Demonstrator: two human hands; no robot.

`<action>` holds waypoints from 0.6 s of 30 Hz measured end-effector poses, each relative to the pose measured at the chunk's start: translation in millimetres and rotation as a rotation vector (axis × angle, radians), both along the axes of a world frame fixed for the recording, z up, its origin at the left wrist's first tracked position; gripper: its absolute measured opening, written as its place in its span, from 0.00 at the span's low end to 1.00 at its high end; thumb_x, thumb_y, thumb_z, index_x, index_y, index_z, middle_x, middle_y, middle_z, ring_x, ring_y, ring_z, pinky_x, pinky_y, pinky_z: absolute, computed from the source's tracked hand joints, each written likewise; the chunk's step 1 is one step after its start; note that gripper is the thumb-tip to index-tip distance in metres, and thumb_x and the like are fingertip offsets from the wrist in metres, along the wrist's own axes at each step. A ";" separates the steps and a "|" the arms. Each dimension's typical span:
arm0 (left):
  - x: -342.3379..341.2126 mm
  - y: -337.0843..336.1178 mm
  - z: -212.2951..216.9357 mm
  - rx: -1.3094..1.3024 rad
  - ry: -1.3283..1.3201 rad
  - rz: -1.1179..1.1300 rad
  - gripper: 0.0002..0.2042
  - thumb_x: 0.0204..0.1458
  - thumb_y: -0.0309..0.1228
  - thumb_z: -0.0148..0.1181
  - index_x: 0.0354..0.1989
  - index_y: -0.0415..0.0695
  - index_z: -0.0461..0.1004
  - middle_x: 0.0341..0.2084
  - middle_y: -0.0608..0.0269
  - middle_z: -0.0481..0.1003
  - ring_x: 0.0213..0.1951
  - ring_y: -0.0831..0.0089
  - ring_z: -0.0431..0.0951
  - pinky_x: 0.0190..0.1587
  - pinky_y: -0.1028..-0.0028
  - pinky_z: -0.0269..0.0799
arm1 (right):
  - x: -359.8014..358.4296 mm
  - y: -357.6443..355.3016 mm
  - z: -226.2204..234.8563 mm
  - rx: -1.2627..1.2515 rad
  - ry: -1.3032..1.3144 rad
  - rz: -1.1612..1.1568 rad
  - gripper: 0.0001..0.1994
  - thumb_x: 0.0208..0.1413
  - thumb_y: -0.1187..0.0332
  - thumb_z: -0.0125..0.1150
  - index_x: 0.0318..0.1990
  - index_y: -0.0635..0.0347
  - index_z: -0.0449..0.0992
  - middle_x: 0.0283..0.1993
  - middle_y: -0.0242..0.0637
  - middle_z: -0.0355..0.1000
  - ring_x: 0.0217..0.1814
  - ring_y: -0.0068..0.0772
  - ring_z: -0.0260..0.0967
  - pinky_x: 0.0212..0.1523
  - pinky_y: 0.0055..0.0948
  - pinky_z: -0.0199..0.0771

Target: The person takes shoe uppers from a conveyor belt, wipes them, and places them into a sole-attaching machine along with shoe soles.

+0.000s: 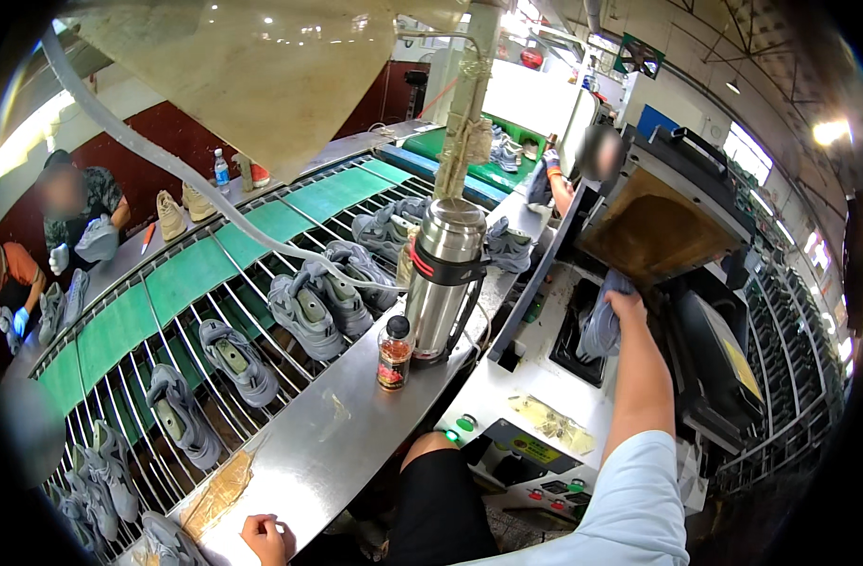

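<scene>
A grey shoe (597,332) is held in the right hand (626,304), over the dark recess (565,355) of the white machine (512,379), below the raised lid (660,224); the fingers are closed on it from above and are partly hidden; which end is gripped cannot be told. Low weight is to be expected, with a soft, pliable upper and a stiffer, springy sole; it is judged neither slippery nor fragile, and the surest hold would be had at the heel or along the sole's sides, where the fabric is less easily crushed.

The left hand (265,540) is loosely curled at the table (342,448); whether anything is pinched there cannot be told. Brushed metal is shown by table and flask (441,307); beside the flask a small, clear bottle (394,354) is stood; the lid's underside is brown and stained; a flat green belt (120,318) is seen beyond other grey shoes (304,309).
</scene>
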State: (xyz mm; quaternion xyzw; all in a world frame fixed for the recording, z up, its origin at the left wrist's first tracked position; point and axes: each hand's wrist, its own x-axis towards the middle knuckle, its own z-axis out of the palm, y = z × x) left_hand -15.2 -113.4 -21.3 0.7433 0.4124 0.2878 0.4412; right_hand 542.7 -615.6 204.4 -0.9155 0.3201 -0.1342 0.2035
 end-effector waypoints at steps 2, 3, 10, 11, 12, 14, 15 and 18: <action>-6.9 3.3 -45.6 0.170 -0.087 -0.019 0.04 0.43 0.18 0.51 0.20 0.37 0.72 0.17 0.59 0.73 0.20 0.74 0.71 0.25 0.77 0.67 | 4.3 -23.6 -25.1 -0.032 0.104 -0.115 0.45 0.28 0.51 0.65 0.63 0.47 0.60 0.62 0.54 0.59 0.64 0.53 0.57 0.59 0.44 0.63; -10.6 6.0 -44.8 0.179 -0.051 0.029 0.04 0.42 0.19 0.52 0.20 0.38 0.73 0.17 0.60 0.73 0.19 0.74 0.71 0.25 0.77 0.67 | 0.3 10.6 -23.7 0.038 0.124 -0.104 0.46 0.29 0.52 0.64 0.65 0.44 0.58 0.63 0.54 0.57 0.65 0.53 0.55 0.60 0.44 0.62; 44.9 -25.0 -39.1 0.297 -0.029 -0.114 0.12 0.41 0.15 0.48 0.34 0.37 0.73 0.32 0.58 0.73 0.33 0.72 0.72 0.38 0.75 0.68 | -60.7 23.8 -31.1 -0.044 0.060 0.121 0.38 0.47 0.40 0.52 0.63 0.53 0.60 0.63 0.58 0.57 0.64 0.56 0.56 0.61 0.46 0.58; 66.3 -39.8 -40.7 -0.115 -0.038 -0.098 0.13 0.44 0.15 0.48 0.38 0.37 0.72 0.36 0.58 0.72 0.38 0.72 0.72 0.43 0.74 0.68 | -73.1 12.8 -46.7 -0.083 -0.020 0.221 0.36 0.51 0.42 0.51 0.62 0.55 0.61 0.62 0.59 0.56 0.63 0.59 0.55 0.61 0.46 0.57; 81.4 -53.1 -74.0 -0.426 -0.311 -0.186 0.16 0.47 0.17 0.48 0.47 0.36 0.69 0.42 0.56 0.72 0.44 0.70 0.73 0.48 0.73 0.68 | -93.8 21.0 -56.8 -0.137 -0.123 0.365 0.32 0.54 0.46 0.50 0.61 0.60 0.62 0.61 0.60 0.56 0.64 0.58 0.52 0.61 0.46 0.56; 126.1 -103.8 -37.3 -0.608 -0.232 -0.446 0.25 0.53 0.23 0.52 0.61 0.37 0.59 0.59 0.47 0.62 0.61 0.62 0.62 0.61 0.68 0.57 | -139.2 -9.2 -91.6 -0.273 -0.431 0.560 0.26 0.51 0.56 0.58 0.54 0.63 0.69 0.56 0.56 0.61 0.59 0.56 0.57 0.58 0.45 0.59; 148.2 -125.9 -15.1 -0.701 -0.144 -0.539 0.28 0.55 0.27 0.52 0.65 0.38 0.54 0.62 0.46 0.57 0.64 0.60 0.56 0.64 0.65 0.51 | -167.3 -17.9 -95.2 -0.258 -0.540 0.648 0.20 0.48 0.62 0.62 0.48 0.63 0.72 0.53 0.51 0.64 0.57 0.54 0.59 0.57 0.44 0.60; 210.5 -189.0 -8.5 -1.128 -0.329 -0.705 0.32 0.61 0.44 0.40 0.68 0.37 0.42 0.69 0.54 0.42 0.69 0.63 0.42 0.68 0.64 0.38 | -247.1 -68.4 -105.2 -0.284 -0.562 0.632 0.17 0.41 0.69 0.65 0.41 0.59 0.73 0.45 0.46 0.68 0.52 0.51 0.63 0.53 0.44 0.63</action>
